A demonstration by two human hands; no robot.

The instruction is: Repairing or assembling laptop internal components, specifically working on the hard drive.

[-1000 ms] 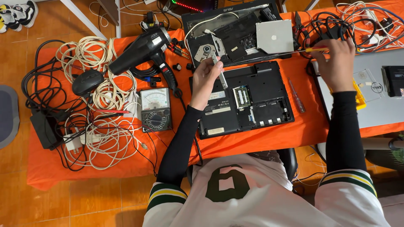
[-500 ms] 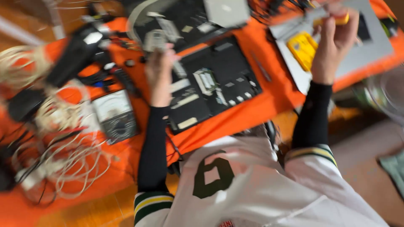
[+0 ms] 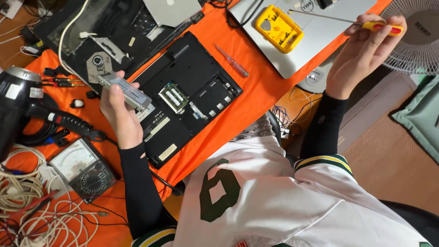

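Left hand (image 3: 120, 114) pinches the slim silver metal drive module (image 3: 124, 90) above the opened black laptop base (image 3: 190, 93), right hand (image 3: 366, 52) grips the long red-and-yellow-handled screwdriver (image 3: 347, 22) — best kept level, tip clear of the boards.

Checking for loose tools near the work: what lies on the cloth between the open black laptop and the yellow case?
In the head view, a small clear-handled screwdriver lies on the orange cloth between the open black laptop and the yellow case.

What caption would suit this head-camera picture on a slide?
Left hand lifts a slim silver drive above an opened black laptop on an orange table; right hand holds a screwdriver.
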